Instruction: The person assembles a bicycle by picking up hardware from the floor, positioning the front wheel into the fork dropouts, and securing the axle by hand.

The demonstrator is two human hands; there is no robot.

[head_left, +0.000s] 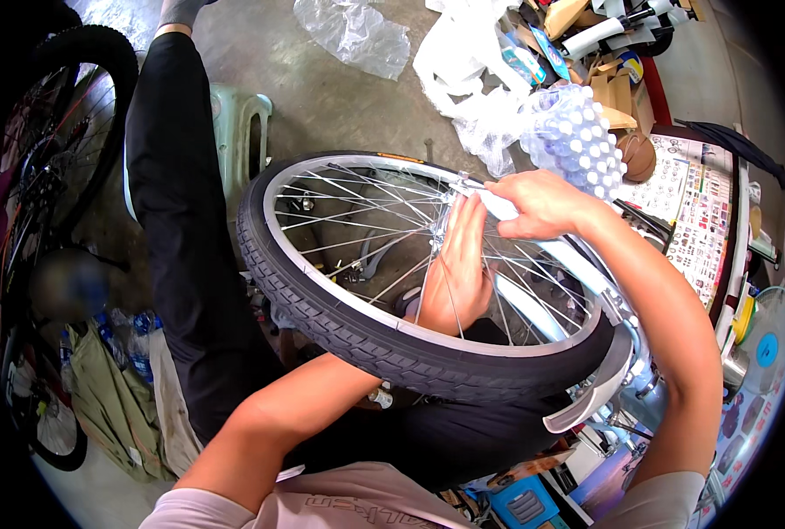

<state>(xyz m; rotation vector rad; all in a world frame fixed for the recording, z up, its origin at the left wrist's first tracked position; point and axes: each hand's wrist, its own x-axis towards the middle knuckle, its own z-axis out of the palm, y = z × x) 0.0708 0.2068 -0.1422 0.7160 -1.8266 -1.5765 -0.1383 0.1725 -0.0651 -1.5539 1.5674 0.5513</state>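
Note:
A bicycle wheel (348, 326) with a black knobby tyre, silver rim and thin spokes lies tilted over my lap. Its hub sits near the middle, between the arms of a pale blue fork (576, 257). My right hand (542, 203) is closed round the end of the upper fork arm, beside the hub. My left hand (459, 273) has come up from beneath the wheel and shows behind the spokes, its fingers stretched out next to the hub. Whether those fingertips press on the hub or the fork end, I cannot tell. A pale mudguard (597, 392) curves round the tyre at the right.
Another bicycle (48, 176) stands at the left, above a green cloth (115, 397). A pale green plastic stool (242, 132) is beyond my leg. Plastic wrapping (357, 35), bagged bottles (573, 141) and a ball (636, 157) lie at the far right. A blue box (523, 502) is close by.

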